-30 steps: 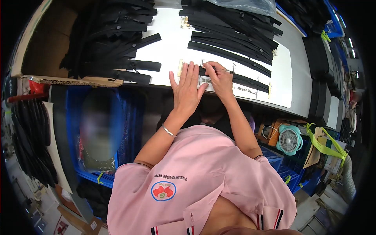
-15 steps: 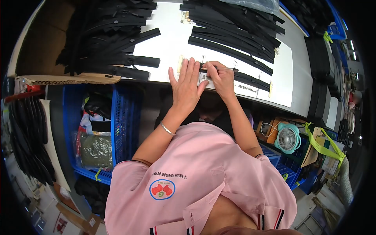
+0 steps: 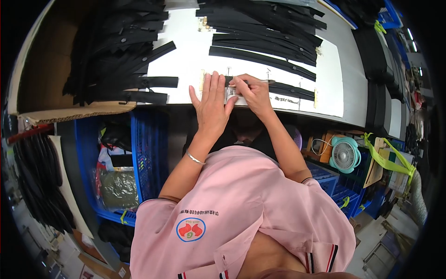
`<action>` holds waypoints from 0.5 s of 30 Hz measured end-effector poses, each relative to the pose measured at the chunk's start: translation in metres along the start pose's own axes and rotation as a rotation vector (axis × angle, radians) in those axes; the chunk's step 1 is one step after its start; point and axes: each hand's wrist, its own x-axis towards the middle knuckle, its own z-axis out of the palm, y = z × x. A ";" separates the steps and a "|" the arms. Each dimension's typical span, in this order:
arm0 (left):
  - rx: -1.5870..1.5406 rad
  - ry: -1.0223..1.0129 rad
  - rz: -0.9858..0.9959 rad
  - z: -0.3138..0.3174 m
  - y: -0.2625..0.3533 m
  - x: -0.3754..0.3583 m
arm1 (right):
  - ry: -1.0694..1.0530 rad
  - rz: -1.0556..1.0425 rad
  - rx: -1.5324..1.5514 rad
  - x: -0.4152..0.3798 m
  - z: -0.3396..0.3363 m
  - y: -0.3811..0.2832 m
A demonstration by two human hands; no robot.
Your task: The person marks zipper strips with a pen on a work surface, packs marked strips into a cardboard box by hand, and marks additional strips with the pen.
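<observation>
My left hand (image 3: 212, 104) lies flat, fingers stretched, over the left end of a black fabric strip (image 3: 293, 90) on the white board (image 3: 186, 60). My right hand (image 3: 254, 96) is closed in a pinch around a slim pen (image 3: 265, 82). The pen slants over the strip near my left fingers, and its tip is hard to make out. Beneath the strip, a small printed label or ruler end (image 3: 231, 94) shows between the hands. Dark handwriting (image 3: 284, 100) and thin drawn lines mark the board on the right.
Black strips with round buttons lie piled at the back (image 3: 260, 28) and on the left (image 3: 121, 51), beside an open cardboard box (image 3: 42, 69). Below the table edge are a blue crate (image 3: 134, 162) with bagged items and a turquoise fan (image 3: 345, 155). Black stacks (image 3: 374, 60) stand at right.
The whole view has shifted, so the board and hands appear slightly left and a little lower. My left hand still presses flat, and my right hand keeps its grip on the pen.
</observation>
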 end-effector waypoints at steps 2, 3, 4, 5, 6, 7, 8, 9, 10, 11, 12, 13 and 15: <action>-0.013 0.007 -0.007 0.000 0.001 0.000 | 0.079 -0.044 0.052 -0.005 -0.008 -0.013; 0.006 0.026 0.014 -0.001 0.001 0.000 | 0.137 -0.054 0.028 -0.008 -0.015 -0.020; 0.007 0.030 0.019 0.000 0.001 0.000 | 0.187 -0.125 -0.041 -0.009 -0.024 -0.016; 0.009 0.034 0.024 0.001 0.001 -0.001 | 0.238 -0.196 -0.110 -0.011 -0.036 -0.009; 0.012 0.038 0.029 0.001 0.000 -0.001 | 0.288 -0.267 -0.180 -0.012 -0.048 -0.002; 0.015 0.040 0.030 0.001 0.000 -0.001 | 0.300 -0.253 -0.243 -0.013 -0.058 0.004; 0.016 0.041 0.032 0.001 0.000 -0.001 | 0.312 -0.237 -0.307 -0.016 -0.069 0.010; 0.017 0.041 0.034 0.002 0.000 0.000 | 0.324 -0.220 -0.372 -0.017 -0.075 0.012; 0.019 0.044 0.037 0.002 0.000 0.000 | 0.348 -0.171 -0.338 -0.018 -0.076 0.014; 0.022 0.046 0.039 0.002 -0.001 0.000 | 0.369 -0.122 -0.303 -0.019 -0.077 0.015; 0.026 0.048 0.039 0.003 -0.001 0.000 | 0.388 -0.072 -0.267 -0.019 -0.077 0.016; 0.029 0.045 0.040 0.003 -0.001 -0.001 | 0.380 -0.068 -0.302 -0.019 -0.077 0.018; 0.038 0.038 0.041 0.003 -0.002 -0.001 | 0.363 -0.060 -0.368 -0.017 -0.076 0.022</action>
